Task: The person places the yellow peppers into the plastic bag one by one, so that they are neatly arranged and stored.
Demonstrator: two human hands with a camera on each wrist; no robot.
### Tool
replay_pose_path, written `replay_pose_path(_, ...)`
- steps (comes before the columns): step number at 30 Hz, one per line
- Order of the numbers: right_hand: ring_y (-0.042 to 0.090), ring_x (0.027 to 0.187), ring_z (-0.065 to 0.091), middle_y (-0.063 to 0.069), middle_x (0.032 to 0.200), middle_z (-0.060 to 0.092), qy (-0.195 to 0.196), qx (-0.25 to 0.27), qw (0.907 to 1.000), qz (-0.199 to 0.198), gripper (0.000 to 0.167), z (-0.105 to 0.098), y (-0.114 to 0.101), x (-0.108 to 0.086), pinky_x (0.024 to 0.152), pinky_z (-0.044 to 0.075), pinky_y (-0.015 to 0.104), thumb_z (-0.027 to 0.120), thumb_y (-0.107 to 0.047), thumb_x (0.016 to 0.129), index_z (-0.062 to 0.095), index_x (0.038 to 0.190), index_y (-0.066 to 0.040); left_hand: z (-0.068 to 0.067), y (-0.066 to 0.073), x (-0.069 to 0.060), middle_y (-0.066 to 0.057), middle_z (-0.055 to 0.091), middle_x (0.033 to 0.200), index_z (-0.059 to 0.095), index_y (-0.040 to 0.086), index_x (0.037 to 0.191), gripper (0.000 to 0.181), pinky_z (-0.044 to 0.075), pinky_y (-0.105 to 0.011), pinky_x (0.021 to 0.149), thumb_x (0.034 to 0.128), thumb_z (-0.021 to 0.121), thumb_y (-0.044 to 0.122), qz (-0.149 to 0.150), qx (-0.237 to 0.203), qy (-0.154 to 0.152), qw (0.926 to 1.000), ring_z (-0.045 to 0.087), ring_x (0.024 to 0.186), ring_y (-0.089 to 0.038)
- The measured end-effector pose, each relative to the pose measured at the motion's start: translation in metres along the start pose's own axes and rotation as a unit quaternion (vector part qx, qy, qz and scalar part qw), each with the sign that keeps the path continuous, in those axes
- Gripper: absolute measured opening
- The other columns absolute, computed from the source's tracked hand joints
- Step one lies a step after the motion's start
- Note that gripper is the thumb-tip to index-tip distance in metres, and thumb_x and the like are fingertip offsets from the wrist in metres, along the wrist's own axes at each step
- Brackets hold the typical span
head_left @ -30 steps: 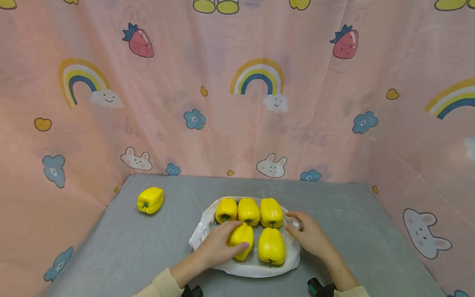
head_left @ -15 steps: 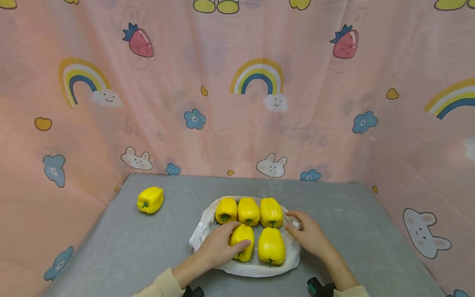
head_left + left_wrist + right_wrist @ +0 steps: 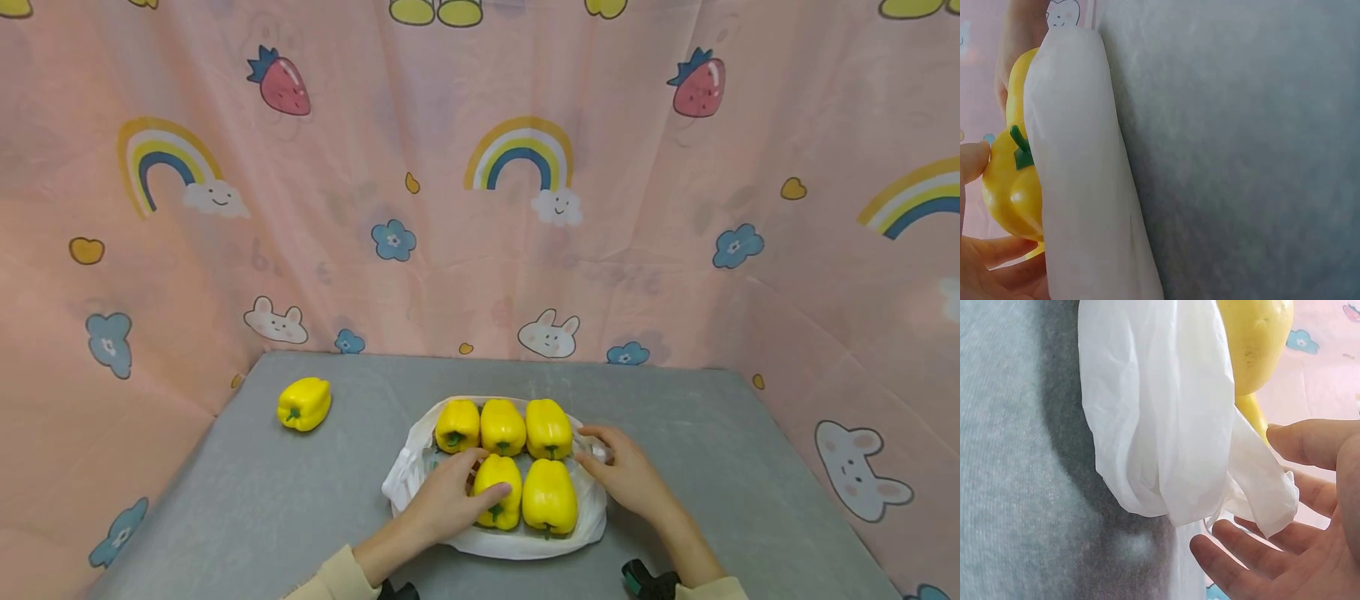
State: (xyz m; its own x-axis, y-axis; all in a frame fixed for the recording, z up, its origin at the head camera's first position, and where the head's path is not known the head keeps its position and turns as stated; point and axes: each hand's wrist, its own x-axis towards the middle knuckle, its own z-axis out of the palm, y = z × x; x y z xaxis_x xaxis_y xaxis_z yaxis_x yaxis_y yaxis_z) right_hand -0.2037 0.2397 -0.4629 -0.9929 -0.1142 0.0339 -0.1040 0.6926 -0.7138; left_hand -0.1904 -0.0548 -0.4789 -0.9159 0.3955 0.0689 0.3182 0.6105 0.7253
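In the head view my left hand (image 3: 442,504) holds a yellow bell pepper (image 3: 498,472) in the front row of an opened white plastic bag (image 3: 510,547). The left wrist view shows the thumb on one side of this pepper (image 3: 1007,181), with fingers on the other; its green stem points out. Beside it lies a second front pepper (image 3: 550,497). My right hand (image 3: 626,475) is at the bag's right edge. Seen from the right wrist, its fingers are spread loosely around a flap of the bag (image 3: 1266,500), with no visible pinch.
Three yellow bell peppers (image 3: 503,428) form the back row inside the bag. Another bell pepper (image 3: 304,405) lies alone on the grey table (image 3: 345,467) at the far left. A pink patterned curtain (image 3: 450,275) closes off the back and sides.
My left hand has shifted the front-left pepper slightly to the right, nearer to its neighbour. The right hand has stayed in place.
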Motion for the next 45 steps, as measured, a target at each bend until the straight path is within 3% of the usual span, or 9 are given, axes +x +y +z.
replay_pose_path(8,0.038,0.122,0.056,0.021,0.143,0.054,0.005,-0.006,0.9999,-0.010,0.046,0.000,0.001,0.001,0.094,0.053,0.055,0.067,-0.029,0.099,0.059,0.137,-0.004,0.003,0.002,0.000,-0.003,0.063,0.126,0.057,0.011,0.137,0.067,0.054,-0.034,0.081,0.0949,0.059,0.063,-0.011,-0.005,0.001,0.9999,0.060,0.096,-0.012)
replay_pose_path(13,0.038,0.121,0.056,0.021,0.143,0.054,0.004,-0.008,0.9999,-0.011,0.046,-0.001,0.001,0.000,0.094,0.052,0.055,0.067,-0.030,0.099,0.059,0.137,-0.005,-0.002,0.003,-0.003,-0.003,0.062,0.129,0.056,0.013,0.140,0.067,0.055,-0.036,0.083,0.0965,0.056,0.063,-0.019,-0.005,-0.008,0.9998,0.062,0.098,-0.014)
replay_pose_path(20,0.036,0.120,0.057,0.021,0.142,0.054,0.002,-0.006,0.9999,-0.013,0.045,0.000,0.002,0.001,0.092,0.053,0.053,0.067,-0.029,0.100,0.059,0.136,-0.004,-0.024,0.006,-0.005,-0.007,0.064,0.130,0.055,0.009,0.141,0.061,0.055,-0.042,0.087,0.1009,0.054,0.055,0.006,0.021,-0.022,0.9995,0.065,0.106,-0.020)
replay_pose_path(25,0.036,0.119,0.057,0.021,0.142,0.054,0.001,-0.003,0.9999,-0.017,0.045,0.000,0.003,0.001,0.090,0.054,0.051,0.067,-0.029,0.100,0.059,0.136,-0.004,-0.041,0.004,-0.004,-0.010,0.066,0.126,0.059,0.006,0.137,0.052,0.056,-0.041,0.086,0.1025,0.058,0.044,0.037,0.029,-0.013,0.9988,0.065,0.104,-0.024)
replay_pose_path(32,0.041,0.127,0.053,0.023,0.142,0.054,0.001,-0.005,0.9997,-0.023,0.046,0.001,0.005,0.002,0.096,0.050,0.058,0.067,-0.029,0.100,0.059,0.137,-0.002,-0.064,-0.002,-0.006,-0.013,0.067,0.124,0.062,0.002,0.132,0.040,0.057,-0.037,0.084,0.1038,0.060,0.031,0.078,0.022,0.000,0.9967,0.065,0.105,-0.026)
replay_pose_path(36,0.042,0.127,0.052,0.023,0.142,0.054,-0.001,-0.004,0.9997,-0.022,0.046,0.002,0.007,0.003,0.097,0.050,0.058,0.066,-0.029,0.100,0.059,0.137,-0.002,-0.077,-0.005,-0.007,-0.015,0.068,0.121,0.062,-0.002,0.130,0.038,0.057,-0.034,0.079,0.1040,0.060,0.027,0.106,0.022,0.016,0.9939,0.065,0.100,-0.024)
replay_pose_path(45,0.032,0.111,0.060,0.021,0.139,0.056,-0.007,-0.002,0.9998,-0.018,0.046,0.003,0.011,0.003,0.085,0.054,0.046,0.067,-0.030,0.099,0.060,0.135,-0.003,-0.099,-0.015,-0.008,-0.015,0.068,0.119,0.064,0.000,0.129,0.033,0.058,-0.034,0.079,0.1026,0.063,0.021,0.117,0.038,0.059,0.9907,0.065,0.101,-0.024)
